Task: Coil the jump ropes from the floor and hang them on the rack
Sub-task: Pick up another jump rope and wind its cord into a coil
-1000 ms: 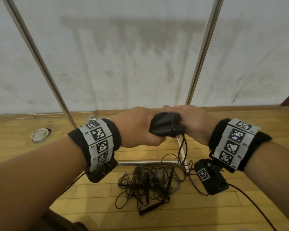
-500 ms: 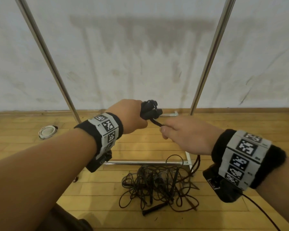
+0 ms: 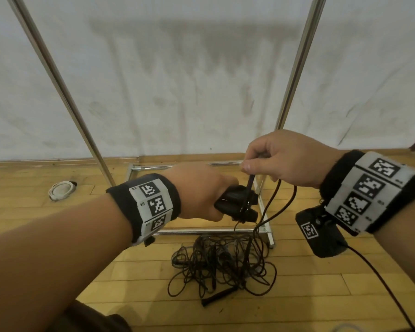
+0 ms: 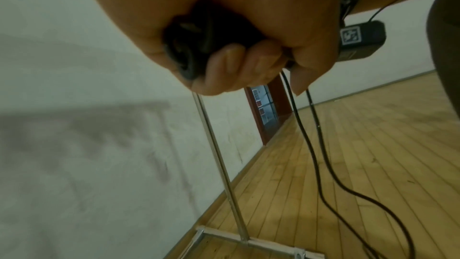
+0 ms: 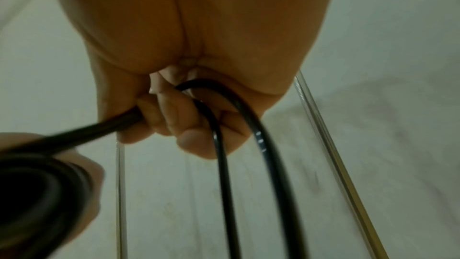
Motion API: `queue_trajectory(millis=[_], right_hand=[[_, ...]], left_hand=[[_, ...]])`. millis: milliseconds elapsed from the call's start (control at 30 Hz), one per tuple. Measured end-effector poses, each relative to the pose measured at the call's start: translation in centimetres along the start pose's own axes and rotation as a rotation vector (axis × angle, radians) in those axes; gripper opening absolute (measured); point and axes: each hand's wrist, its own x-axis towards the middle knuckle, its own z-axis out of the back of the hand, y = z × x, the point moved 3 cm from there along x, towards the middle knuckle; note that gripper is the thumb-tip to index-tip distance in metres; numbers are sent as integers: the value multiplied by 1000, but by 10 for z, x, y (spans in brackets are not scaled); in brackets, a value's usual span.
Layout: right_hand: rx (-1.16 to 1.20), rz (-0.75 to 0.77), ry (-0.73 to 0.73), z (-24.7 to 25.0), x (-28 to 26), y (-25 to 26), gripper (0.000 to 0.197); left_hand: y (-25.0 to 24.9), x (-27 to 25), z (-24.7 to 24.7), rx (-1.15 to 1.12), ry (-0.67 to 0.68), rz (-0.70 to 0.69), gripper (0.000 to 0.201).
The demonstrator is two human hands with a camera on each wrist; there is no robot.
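Observation:
My left hand (image 3: 201,190) grips a bundle of black jump-rope handles with cord wound on them (image 3: 236,204) at mid-height in front of the rack; the left wrist view shows the fingers (image 4: 239,66) curled round the dark bundle (image 4: 196,40). Just above and to the right, my right hand (image 3: 278,156) pinches the black cord (image 3: 250,183) leading down to the bundle, its fingers (image 5: 174,113) wrapped around the cord (image 5: 219,145). Two strands (image 3: 280,207) hang from it toward a tangled pile of black ropes (image 3: 223,262) on the wooden floor.
The metal rack has two slanting uprights, a left pole (image 3: 65,92) and a right pole (image 3: 295,68), and a base frame (image 3: 201,232) on the floor against a white wall. A white coiled item (image 3: 61,190) lies at the left by the baseboard. A doorway (image 4: 266,109) stands far right.
My right hand rose from below the bundle to above it, carrying the cord over. My left hand dropped lower with the bundle.

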Motion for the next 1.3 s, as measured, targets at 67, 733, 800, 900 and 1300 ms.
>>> queue_trajectory(millis=[67,733,800,900,1300], right_hand=[[135,-18,-40,-2,1,-8,21],[-18,-151,77,-62,2,20,46],[-148,-92,132,-54,1,27,40],[-308,-44,152,-44,1,32,34],[58,-33,-20,-8,4,0,18]], left_hand=[[-5,-2,4,-54,-21,-37,39],[59,6,17,-240,-225,466,14],[57,8,11,-144,-116,450,13],[45,11,1,-27,-6,381,19],[1,1,-1,-55,5,-2,33]])
